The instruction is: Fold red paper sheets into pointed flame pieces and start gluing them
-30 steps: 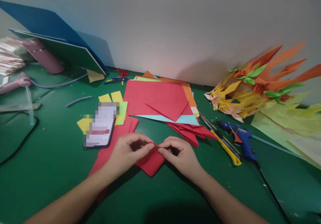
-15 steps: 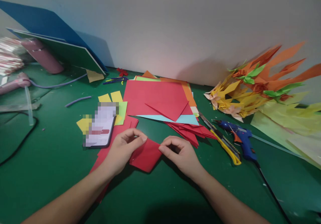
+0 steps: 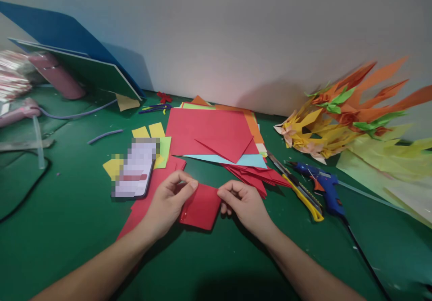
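A small square of red paper hangs between my two hands, a little above the green table. My left hand pinches its upper left corner between thumb and fingers. At the upper right corner, my right hand pinches it the same way, the other fingers curled. A small shiny spot shows near the square's left edge. Beneath my left forearm lie more red sheets. Beyond my hands is a stack with a large red sheet on top, and several folded red pieces lie at its near right.
A phone lies left on yellow and green paper pieces. To the right are a yellow cutter knife, a blue glue gun with its cable, and paper flowers. A pink bottle leans by boards at back left.
The red square has turned so its lower edge lies more level, and it has shifted slightly right. My right hand has moved up a little, with more of its fingers showing.
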Demonstrator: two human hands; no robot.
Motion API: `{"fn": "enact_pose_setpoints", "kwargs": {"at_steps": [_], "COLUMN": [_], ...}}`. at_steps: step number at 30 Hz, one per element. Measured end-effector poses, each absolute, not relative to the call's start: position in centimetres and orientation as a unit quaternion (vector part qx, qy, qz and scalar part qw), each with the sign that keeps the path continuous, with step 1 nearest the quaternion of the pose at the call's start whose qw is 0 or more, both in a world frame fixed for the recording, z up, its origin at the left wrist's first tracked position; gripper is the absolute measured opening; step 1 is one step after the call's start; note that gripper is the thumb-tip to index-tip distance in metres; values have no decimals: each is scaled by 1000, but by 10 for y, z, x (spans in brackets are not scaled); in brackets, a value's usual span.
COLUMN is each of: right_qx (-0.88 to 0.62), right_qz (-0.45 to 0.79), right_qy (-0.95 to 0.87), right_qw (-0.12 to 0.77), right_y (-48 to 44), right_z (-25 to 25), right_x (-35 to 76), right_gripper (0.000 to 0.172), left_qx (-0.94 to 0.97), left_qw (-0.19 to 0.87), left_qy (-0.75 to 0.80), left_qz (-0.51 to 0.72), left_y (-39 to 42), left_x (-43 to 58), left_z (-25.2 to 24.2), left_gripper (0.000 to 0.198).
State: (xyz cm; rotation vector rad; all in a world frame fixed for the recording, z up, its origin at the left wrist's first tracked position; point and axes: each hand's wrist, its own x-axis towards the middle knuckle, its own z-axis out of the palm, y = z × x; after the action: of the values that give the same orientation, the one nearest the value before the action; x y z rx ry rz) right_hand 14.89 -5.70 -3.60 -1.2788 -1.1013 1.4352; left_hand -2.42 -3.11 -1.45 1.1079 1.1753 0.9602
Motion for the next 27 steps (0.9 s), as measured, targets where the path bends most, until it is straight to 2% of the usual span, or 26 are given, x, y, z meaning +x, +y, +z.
{"fn": "enact_pose_setpoints", "kwargs": {"at_steps": [9,20,27], "right_qx": [-474,-527,-545], "right_qz": [584,551,493], "right_qy": [-484,-498,-552], "right_qw": [447,414,393], "right_y": [-61,-60,-61], "right_z": [-37,-34,-38], "right_x": [146,149,148], "right_gripper": [36,49,52], "left_qx": [484,465,558], "left_qw": [558,571,555], "left_qy": [489,487,479], "left_qz": [463,470,387], "left_y": [-32,-33,-28], "left_x": [-21,-19,-28], "left_z": [-8,-10,-11], "left_gripper": [30,29,17]}}
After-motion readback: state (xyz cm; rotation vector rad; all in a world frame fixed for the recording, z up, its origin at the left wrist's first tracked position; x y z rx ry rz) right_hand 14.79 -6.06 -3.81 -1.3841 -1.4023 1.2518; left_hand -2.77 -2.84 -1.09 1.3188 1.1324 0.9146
